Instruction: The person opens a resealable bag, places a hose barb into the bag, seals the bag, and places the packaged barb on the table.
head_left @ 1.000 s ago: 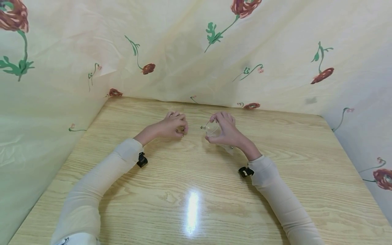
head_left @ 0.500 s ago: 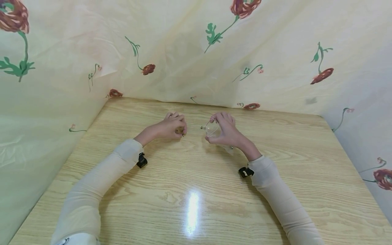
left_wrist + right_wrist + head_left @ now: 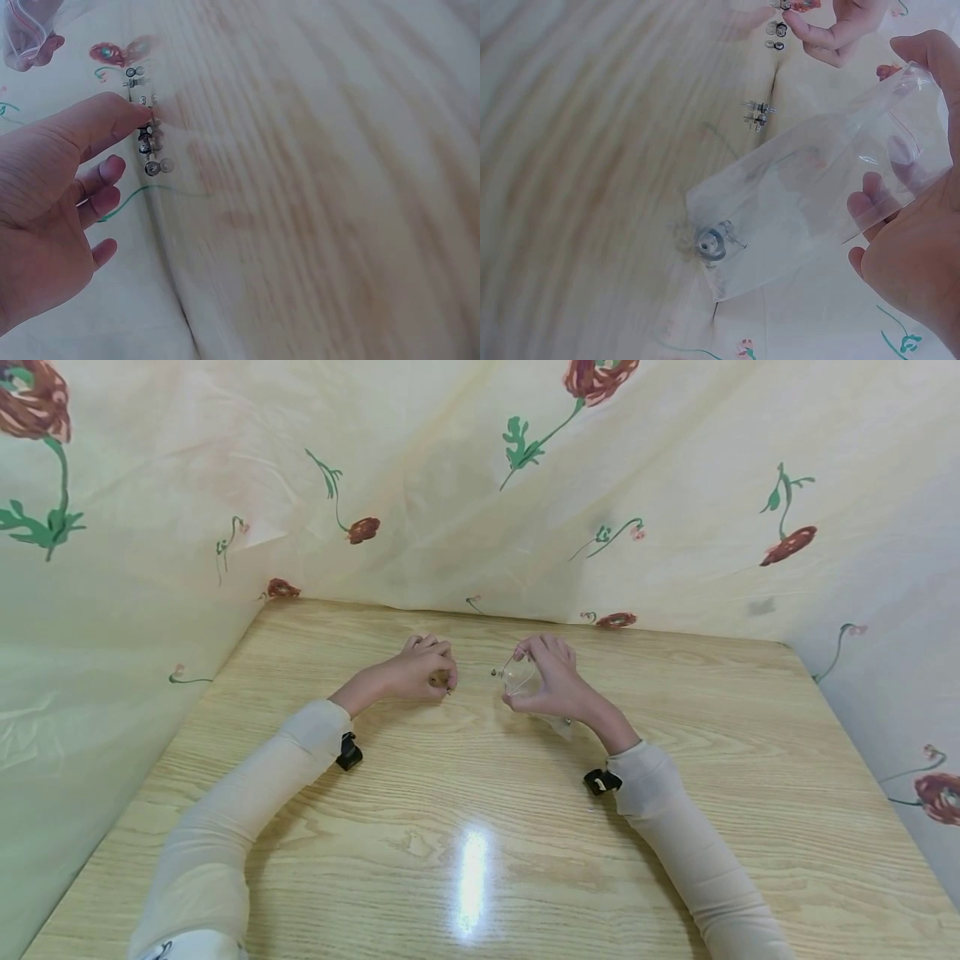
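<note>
My left hand (image 3: 420, 670) reaches down to several small metal pieces on the table; in the left wrist view its fingertips are at a small metal screw (image 3: 147, 111), seemingly pinching it, though the far fingertips are hidden. More small fasteners (image 3: 153, 167) lie beside the fingers. A clear plastic zip bag (image 3: 795, 180) is in my right hand (image 3: 553, 679), held by its spread mouth between thumb and fingers. Inside the bag's lower end sits a metal ring-shaped piece (image 3: 711, 244) with a thin screw-like piece. The bag's bottom hangs near the tabletop.
Between the hands, a small metal piece (image 3: 494, 673) lies on the wood-grain table (image 3: 390, 827). A flowered cloth (image 3: 450, 485) hangs along the table's back edge and both sides. Black wrist cameras (image 3: 602, 782) sit at the sleeve cuffs.
The fingers of my left hand have drawn slightly closer together and shifted a little left. My right hand and the bag stay where they were.
</note>
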Demonstrator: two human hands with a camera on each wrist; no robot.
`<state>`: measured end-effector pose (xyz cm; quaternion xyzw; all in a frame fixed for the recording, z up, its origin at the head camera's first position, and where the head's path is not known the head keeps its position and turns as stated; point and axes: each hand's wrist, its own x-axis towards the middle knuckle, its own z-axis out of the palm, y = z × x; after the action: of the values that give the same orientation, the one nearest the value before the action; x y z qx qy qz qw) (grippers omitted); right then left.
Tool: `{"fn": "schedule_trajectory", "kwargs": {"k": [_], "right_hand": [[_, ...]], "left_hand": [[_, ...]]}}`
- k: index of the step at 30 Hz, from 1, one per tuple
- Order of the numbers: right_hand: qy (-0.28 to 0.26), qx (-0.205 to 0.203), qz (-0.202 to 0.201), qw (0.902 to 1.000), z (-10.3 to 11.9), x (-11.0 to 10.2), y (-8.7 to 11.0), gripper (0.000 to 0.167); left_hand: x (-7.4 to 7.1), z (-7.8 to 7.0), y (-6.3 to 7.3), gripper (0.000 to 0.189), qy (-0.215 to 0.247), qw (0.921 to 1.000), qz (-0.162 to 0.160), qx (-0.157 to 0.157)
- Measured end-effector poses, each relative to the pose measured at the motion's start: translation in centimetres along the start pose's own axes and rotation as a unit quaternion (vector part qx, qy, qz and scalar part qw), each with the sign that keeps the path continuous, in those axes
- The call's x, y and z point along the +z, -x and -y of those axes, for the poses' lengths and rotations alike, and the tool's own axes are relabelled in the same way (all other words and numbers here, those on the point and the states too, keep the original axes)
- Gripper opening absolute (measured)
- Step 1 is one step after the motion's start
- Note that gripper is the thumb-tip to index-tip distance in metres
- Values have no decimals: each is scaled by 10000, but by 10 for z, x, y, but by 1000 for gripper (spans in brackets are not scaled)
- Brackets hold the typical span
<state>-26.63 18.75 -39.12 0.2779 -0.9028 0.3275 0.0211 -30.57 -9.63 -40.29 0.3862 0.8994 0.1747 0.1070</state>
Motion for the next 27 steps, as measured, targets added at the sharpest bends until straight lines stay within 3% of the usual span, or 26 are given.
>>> {"fn": "schedule_trajectory", "kwargs": {"k": [27], "right_hand": [[-38,-105,148,9998,-2,-1,-9,61]], "left_hand": [[-1,-3,-3,4,118,9999,-34,-121]]}}
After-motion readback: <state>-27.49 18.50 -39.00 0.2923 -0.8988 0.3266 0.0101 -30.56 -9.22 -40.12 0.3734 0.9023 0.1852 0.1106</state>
